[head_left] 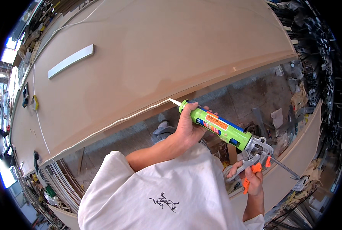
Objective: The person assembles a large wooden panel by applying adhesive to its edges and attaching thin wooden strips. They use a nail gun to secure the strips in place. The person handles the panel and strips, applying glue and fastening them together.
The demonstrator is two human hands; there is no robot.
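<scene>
A caulking gun (259, 147) with a green sealant tube (221, 127) in it slants across in front of my white shirt. My left hand (192, 124) is closed around the front of the tube, just behind the white nozzle (175, 102). Farther back, my right hand (252, 178) grips the gun's handle and trigger, where orange pieces (246, 186) show. The nozzle tip is at the near edge of a large tan board (171, 50). From the tip, a white bead of sealant (119, 120) runs left along that edge.
A pale flat strip (71, 61) lies on the board at the upper left. A yellow-handled tool (34, 102) and a dark tool (25, 95) sit near its left edge. Scraps and debris (277, 118) litter the floor to the right. Another board edge (290, 165) is at my right.
</scene>
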